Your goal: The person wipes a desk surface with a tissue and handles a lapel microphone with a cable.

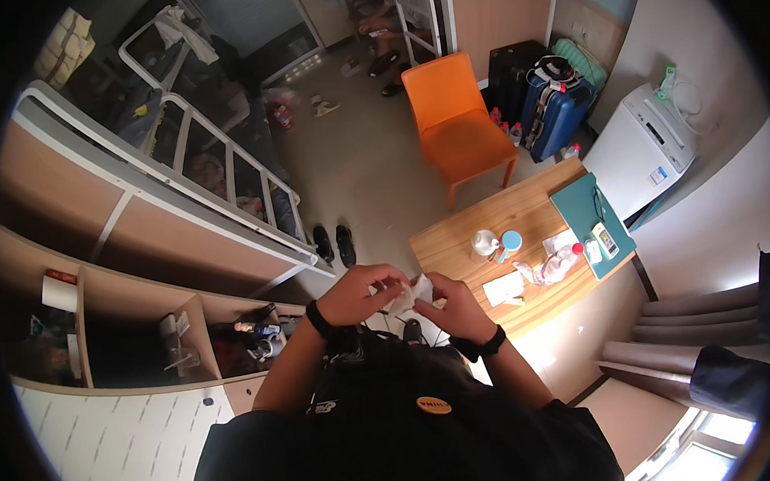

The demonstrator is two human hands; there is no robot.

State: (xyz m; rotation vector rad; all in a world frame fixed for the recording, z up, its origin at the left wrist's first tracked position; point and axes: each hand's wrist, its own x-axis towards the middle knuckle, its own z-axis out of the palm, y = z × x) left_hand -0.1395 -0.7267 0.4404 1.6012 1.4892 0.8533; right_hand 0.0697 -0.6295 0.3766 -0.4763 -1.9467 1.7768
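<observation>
In front of my body, both hands hold a crumpled thin white piece (402, 302) that looks like tissue; I cannot make out its exact kind. My left hand (361, 293) pinches its left side, with thumb and fingers bent together. From the other side my right hand (460, 310) grips it between thumb and curled fingers. Dark bands circle both wrists. The wooden table (443, 238) stands just beyond my right hand, carrying a clear plastic bottle (560, 265) with a red cap, a blue-lidded container (510, 241) and a white paper (502, 289).
An orange chair (458, 134) stands behind the table, near a blue suitcase (556, 113) and a white washing machine (639, 148). On the left are a bunk bed frame (227, 166), an open shelf unit (138, 290) and black shoes (345, 244). Another person (384, 21) sits at the back.
</observation>
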